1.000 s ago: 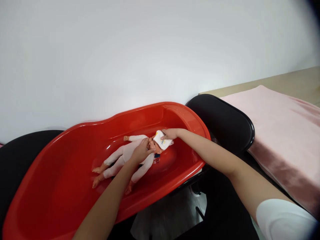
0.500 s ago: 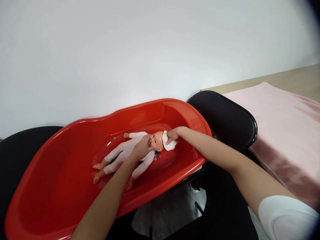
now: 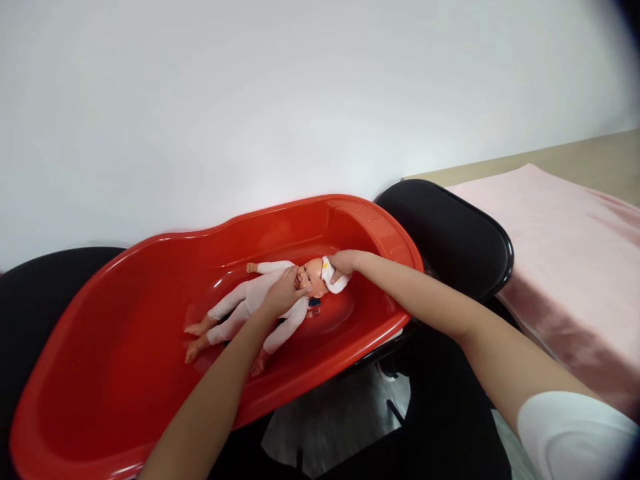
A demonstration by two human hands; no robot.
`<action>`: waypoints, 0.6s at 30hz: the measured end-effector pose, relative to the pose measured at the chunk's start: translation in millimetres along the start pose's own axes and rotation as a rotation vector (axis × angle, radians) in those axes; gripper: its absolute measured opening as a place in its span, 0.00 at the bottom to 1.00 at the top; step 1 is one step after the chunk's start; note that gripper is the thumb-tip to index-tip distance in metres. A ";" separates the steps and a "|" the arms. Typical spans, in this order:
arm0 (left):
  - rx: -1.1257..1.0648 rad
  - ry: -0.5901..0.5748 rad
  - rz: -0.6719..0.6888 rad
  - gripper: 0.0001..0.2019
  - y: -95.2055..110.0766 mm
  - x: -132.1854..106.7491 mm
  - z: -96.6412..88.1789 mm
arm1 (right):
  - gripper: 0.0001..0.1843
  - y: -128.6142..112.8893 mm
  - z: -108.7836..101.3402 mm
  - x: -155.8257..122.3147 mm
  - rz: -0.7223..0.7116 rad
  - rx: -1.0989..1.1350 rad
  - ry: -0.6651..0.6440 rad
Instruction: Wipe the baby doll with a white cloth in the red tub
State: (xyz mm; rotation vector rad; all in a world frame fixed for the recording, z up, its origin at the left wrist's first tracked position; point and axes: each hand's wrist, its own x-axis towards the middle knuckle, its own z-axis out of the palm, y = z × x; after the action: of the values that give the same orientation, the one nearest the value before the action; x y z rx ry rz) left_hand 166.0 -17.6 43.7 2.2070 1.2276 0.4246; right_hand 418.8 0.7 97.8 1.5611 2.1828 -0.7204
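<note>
A baby doll (image 3: 256, 292) in pale clothing lies on its back in a red baby bathtub (image 3: 125, 333), its head to the right and its bare feet to the left. My left hand (image 3: 283, 295) grips it around the upper chest and chin, with the thumb by the cheek. In my right hand (image 3: 343, 264) is a white cloth (image 3: 337, 283) with yellow spots, pressed against the top of the doll's head. Part of the doll's neck and chest is hidden under my left hand. A small dark blue item (image 3: 314, 303) shows beside the doll's head.
Black seats or stools (image 3: 450, 233) stand at the tub's right end and at its left (image 3: 30, 293). To the right, a pink cloth (image 3: 560, 233) covers part of a wooden surface (image 3: 600, 150). A white wall (image 3: 280, 100) rises right behind the tub.
My right hand has brought the cloth slightly left and up, closer over the top of the doll's head. My left hand keeps its hold on the doll.
</note>
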 end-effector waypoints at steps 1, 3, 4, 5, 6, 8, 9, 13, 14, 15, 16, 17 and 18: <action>0.001 -0.003 -0.001 0.22 0.1 0.2 -0.2 | 0.37 0.9 -0.9 0.3 0.030 0.006 -0.054; 0.008 -0.004 -0.001 0.22 -0.7 0.5 -0.6 | 0.27 1.9 -1.9 1.1 0.051 0.005 -0.112; 0.017 -0.003 -0.004 0.21 -1.7 0.6 -0.6 | 0.25 1.9 -2.0 1.6 0.050 -0.004 -0.120; 0.028 -0.002 -0.011 0.21 -2.9 0.6 -0.3 | 0.23 1.8 -1.9 2.1 0.044 -0.023 -0.123; 0.035 0.002 -0.017 0.20 -4.3 0.6 0.1 | 0.21 1.5 -1.6 2.4 0.027 -0.042 -0.120; 0.036 0.015 -0.018 0.20 -7.1 0.5 1.3 | 0.19 0.8 -0.4 2.2 -0.021 -0.061 -0.104; 0.032 0.021 -0.014 0.20 -8.0 0.3 2.0 | 0.18 0.3 0.4 1.7 -0.044 -0.051 -0.095; 0.008 0.047 -0.011 0.17 -7.3 -0.8 2.1 | 0.21 -7.7 6.3 -1.4 -0.090 0.038 -0.090; 0.002 0.049 -0.006 0.15 -6.0 -1.2 1.3 | 0.22 -12.2 8.8 -1.8 -0.099 0.043 -0.092; -0.003 0.047 0.004 0.14 -4.5 -1.7 0.4 | 0.22 -18.0 11.7 -2.0 -0.109 0.041 -0.096; -0.005 0.046 0.013 0.13 -3.0 -2.1 -0.5 | 0.21 -24.9 15.1 -2.0 -0.120 0.039 -0.106; -0.005 0.043 0.021 0.13 -1.5 -2.5 -1.3 | 0.19 -32.4 18.9 -2.3 -0.134 0.044 -0.110; -0.004 0.040 0.026 0.13 -0.3 -2.9 -1.8 | 0.17 -40.2 23.0 -3.2 -0.150 0.059 -0.104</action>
State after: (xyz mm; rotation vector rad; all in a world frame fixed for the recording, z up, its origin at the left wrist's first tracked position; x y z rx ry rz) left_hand 163.3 -19.4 44.9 2.2235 1.2188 0.4827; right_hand 381.8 -25.8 88.9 1.3656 2.2366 -0.8988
